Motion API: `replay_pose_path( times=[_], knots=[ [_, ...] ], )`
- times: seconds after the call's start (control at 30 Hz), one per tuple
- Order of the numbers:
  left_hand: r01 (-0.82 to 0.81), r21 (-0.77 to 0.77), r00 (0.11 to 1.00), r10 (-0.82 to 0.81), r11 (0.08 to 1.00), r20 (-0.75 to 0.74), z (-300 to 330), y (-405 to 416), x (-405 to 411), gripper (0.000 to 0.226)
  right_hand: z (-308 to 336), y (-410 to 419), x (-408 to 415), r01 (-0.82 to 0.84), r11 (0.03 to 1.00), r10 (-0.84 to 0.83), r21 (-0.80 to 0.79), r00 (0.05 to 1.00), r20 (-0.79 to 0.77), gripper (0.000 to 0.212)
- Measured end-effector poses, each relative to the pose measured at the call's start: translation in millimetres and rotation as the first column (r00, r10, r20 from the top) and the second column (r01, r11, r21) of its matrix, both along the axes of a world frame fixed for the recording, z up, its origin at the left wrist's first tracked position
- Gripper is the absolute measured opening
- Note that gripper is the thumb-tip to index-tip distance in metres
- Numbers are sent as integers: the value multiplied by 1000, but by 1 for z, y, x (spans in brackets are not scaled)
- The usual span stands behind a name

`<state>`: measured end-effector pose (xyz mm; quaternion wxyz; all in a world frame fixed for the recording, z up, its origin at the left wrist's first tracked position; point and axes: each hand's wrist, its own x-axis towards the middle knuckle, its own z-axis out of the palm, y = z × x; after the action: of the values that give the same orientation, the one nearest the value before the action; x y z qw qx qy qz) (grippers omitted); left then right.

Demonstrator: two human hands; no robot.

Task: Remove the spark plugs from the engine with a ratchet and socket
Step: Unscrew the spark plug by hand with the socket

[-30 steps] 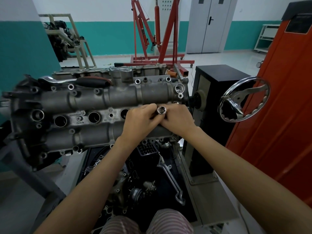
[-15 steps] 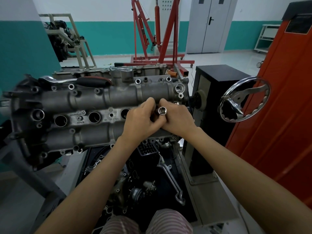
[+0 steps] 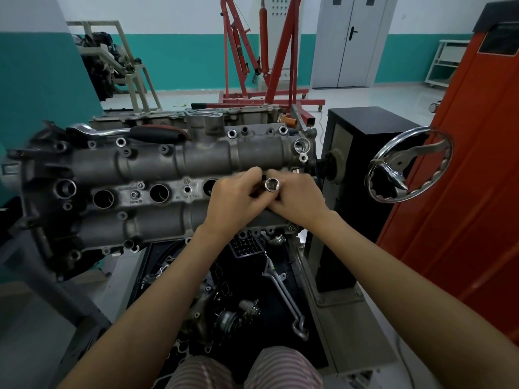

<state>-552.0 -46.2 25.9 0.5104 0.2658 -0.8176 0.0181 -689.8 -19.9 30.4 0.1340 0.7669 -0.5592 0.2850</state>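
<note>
Workshop room, teal-and-white walls, grey double door at back, red engine hoist [image 3: 261, 60] standing on pale floor, orange cabinet [image 3: 463, 192] filling the right side. Engine [image 3: 157, 175] sitting on a stand in the foreground, silver handwheel [image 3: 408, 165] off its right end.

Socket [image 3: 272, 184] showing between both hands over the right end of the engine, open end facing the camera, chrome, probably smooth and slippery with oil; likely small, light, rigid steel, not fragile. Best gripping it round the barrel, since the rim offers little purchase. Looking seated in the rightmost plug hole, though base hidden by fingers, so not certain. Three more plug holes [image 3: 159, 192] lying open in a row to the left; plugs inside not visible.

Ratchet [image 3: 126, 132] resting along the far top edge of the engine, black-and-red grip, chrome head to the left, well apart from both hands, untouched. Probably heavier than the socket, easiest taken by the rubber grip.

Left hand [image 3: 234, 199] curling round the socket from the left, thumb up beside it. Right hand [image 3: 297, 196] pinching the socket from the right, fingertips at its rim. Both clasping it, neither released.

Bent wrench [image 3: 283, 293] lying in the dark tray [image 3: 157, 276] below the engine among loose parts.
</note>
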Motion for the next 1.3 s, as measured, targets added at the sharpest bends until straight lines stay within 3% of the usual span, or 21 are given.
replay_pose_path(
  times=[0.17,0.33,0.43,0.8,0.93,1.07,1.17,1.3],
  knots=[
    [38,33,999,-39,999,29,2,2,0,30,2,4,2,-52,999,53,-14,996,78,29],
    [2,-10,999,-2,1000,55,0,-2,0,38,-1,-1,1,47,999,-48,-10,999,-7,40],
    [10,4,999,-11,1000,45,-1,-3,0,43,-1,-3,0,54,998,-54,11,998,-12,28],
    [58,65,997,-61,996,41,5,5,0,27,1,1,1,10,1000,-10,10,1000,17,17],
    [16,41,998,-18,999,58,3,1,1,30,0,-2,2,30,999,-30,15,999,18,23],
    [27,55,999,-29,998,35,1,-2,1,38,-2,-5,0,64,997,-66,-34,996,-54,55],
    [49,48,998,-50,998,30,2,0,0,35,-3,-5,-2,17,1000,-17,-25,999,-33,38],
    [60,79,998,-62,995,31,3,4,1,26,-2,0,1,-23,997,23,-68,1000,2,31]
  ],
)
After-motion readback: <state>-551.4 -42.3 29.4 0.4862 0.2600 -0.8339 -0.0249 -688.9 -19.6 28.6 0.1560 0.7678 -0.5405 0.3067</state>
